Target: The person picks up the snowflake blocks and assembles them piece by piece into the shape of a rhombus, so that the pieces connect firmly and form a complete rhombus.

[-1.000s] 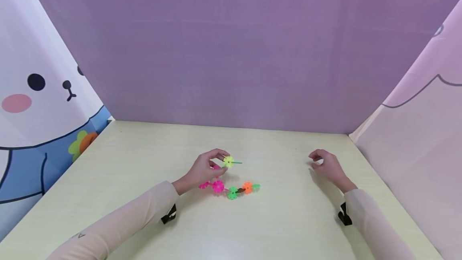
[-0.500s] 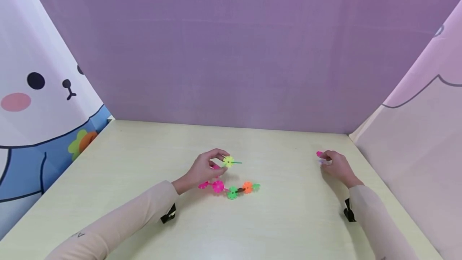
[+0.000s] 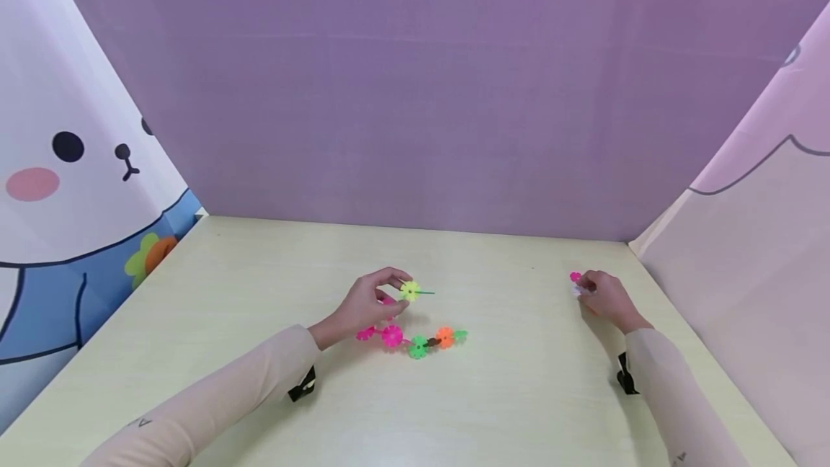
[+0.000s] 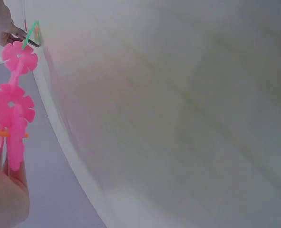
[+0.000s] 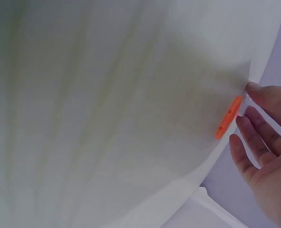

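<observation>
In the head view my left hand (image 3: 359, 308) pinches a yellow flower-shaped plastic disc (image 3: 410, 291), with a green disc (image 3: 426, 292) slotted edge-on into it. From it hangs a chain of linked discs: pink (image 3: 392, 336), green (image 3: 418, 347), brown (image 3: 433, 341), orange (image 3: 444, 337) and light green (image 3: 460, 336). The left wrist view has pink discs (image 4: 11, 105) large, beside an edge-on orange disc (image 4: 4, 133). Far right, my right hand (image 3: 609, 301) pinches a white disc (image 5: 243, 105); an orange disc (image 5: 229, 117) stands edge-on against it. Fingers partly hide both.
A loose-looking pink disc (image 3: 575, 276) lies just beyond the right fingertips. The pale tabletop (image 3: 506, 395) ends at a purple backdrop (image 3: 415, 92). Printed cloth panels stand left (image 3: 78, 222) and right (image 3: 759, 272).
My right hand has shifted slightly right, and a pink and a white disc now show at its fingertips. My left hand and its chain have stayed in place.
</observation>
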Demonstrator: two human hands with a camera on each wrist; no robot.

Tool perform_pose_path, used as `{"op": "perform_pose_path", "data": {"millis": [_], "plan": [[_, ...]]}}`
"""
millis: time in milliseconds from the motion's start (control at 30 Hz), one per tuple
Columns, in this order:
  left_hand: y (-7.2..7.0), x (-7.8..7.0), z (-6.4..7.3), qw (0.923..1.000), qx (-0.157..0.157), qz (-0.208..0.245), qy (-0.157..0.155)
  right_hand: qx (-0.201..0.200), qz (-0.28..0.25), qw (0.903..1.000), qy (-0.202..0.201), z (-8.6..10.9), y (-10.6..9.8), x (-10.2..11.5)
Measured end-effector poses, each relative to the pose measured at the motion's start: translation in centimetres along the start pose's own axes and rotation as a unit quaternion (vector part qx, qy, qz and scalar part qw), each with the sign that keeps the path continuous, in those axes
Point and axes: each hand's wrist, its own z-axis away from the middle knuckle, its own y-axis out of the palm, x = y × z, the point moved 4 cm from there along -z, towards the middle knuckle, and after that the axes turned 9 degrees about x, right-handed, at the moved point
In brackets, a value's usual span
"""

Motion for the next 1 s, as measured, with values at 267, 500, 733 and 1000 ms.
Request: {"op": "perform_pose_path", "data": {"millis": [267,500,733,1000], "plan": [[-0.2,-2.1,0.8,0.9998,0.009,-0.009,0.015,-0.028,-0.009,0.9995,-0.010,0.2,-0.3,0.6],[0.1,0.3,0.3,0.9999,0.012,-0.003,0.005,-0.039,-0.004,0.9988,-0.030,0.7,-0.9,1.1],[0.0,0.5,0.4,0.9999,0.016,0.000,0.006,-0.035,-0.019,0.9987,-0.031,1.2,-1.4,1.9],[-0.3,-2.0,1.1,0.9999,0.010,-0.007,-0.002,-0.043,-0.084,0.9942,-0.050,1.7,-1.1,3.7]]}}
